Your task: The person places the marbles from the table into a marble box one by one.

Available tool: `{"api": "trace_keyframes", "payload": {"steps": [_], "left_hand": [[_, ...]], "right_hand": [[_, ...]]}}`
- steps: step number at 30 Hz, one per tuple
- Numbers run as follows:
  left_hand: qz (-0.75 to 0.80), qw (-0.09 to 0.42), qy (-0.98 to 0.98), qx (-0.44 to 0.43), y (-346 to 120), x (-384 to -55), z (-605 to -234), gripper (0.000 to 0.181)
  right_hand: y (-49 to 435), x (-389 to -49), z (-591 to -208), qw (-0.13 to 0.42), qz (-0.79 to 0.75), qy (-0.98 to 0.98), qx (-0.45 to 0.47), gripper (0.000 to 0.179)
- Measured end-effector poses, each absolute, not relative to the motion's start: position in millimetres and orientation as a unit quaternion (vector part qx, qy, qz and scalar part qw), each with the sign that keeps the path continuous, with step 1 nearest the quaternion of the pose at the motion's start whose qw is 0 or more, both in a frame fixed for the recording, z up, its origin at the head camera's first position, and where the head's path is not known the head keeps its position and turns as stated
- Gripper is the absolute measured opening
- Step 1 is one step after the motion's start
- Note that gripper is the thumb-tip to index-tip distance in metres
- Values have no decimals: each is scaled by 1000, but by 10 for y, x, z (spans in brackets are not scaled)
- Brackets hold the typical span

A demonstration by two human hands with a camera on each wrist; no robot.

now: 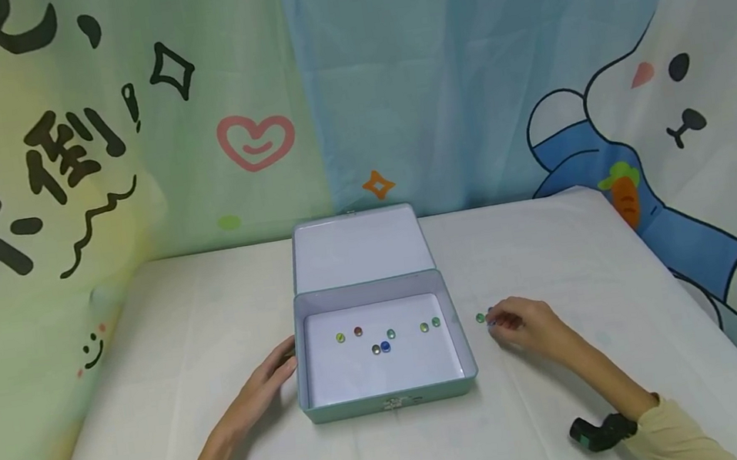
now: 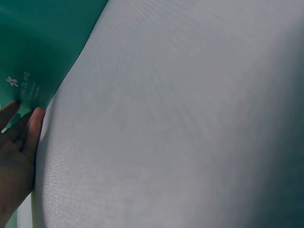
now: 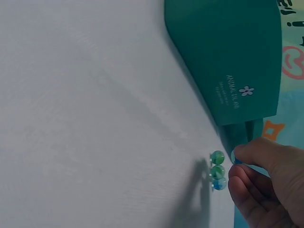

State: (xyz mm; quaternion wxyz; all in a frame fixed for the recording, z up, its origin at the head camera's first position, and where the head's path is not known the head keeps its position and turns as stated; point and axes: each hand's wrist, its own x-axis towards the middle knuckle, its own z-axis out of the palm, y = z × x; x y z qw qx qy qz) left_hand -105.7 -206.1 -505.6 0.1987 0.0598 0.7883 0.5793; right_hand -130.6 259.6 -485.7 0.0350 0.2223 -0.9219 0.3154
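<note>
A hinged green tin box [image 1: 390,396] stands with its lid raised, several glass marbles scattered on its pale floor, among them a blue marble [image 1: 385,347] and a red marble [image 1: 358,331]. Against the tin's left wall rests my left hand [image 1: 264,380], its fingers extended. To the right of the tin, my right hand [image 1: 528,327] pinches a clear-and-blue marble [image 3: 233,156] between thumb and fingers. Just beside these fingertips, two green marbles, one the upper green marble [image 3: 218,157], and a blue-tinted marble [image 3: 219,184] sit in a row on the cloth.
White cloth covers the table [image 1: 212,313]. The open lid [image 1: 360,248] leans back toward the printed curtain [image 1: 378,89] behind the table. Black wrist-worn devices, including the right one [image 1: 603,433], sit at both wrists.
</note>
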Motion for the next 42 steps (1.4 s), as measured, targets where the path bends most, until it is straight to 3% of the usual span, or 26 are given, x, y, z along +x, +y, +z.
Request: {"api": "trace_keyframes", "payload": {"steps": [11, 20, 29, 42], "left_hand": [[578, 196, 790, 63, -2053, -1052, -5054, 56], [580, 193, 789, 65, -2059, -1040, -5057, 56], [581, 192, 788, 68, -2061, -1039, -5043, 56], [583, 192, 786, 69, -2075, -1049, -5074, 56]], "right_hand": [[2608, -1399, -4585, 66, 326, -914, 232, 18], [2426, -1529, -4185, 31, 366, -908, 202, 14], [1845, -1728, -3944, 0, 389, -884, 261, 15], [884, -2112, -4192, -136, 354, -834, 400, 9]]}}
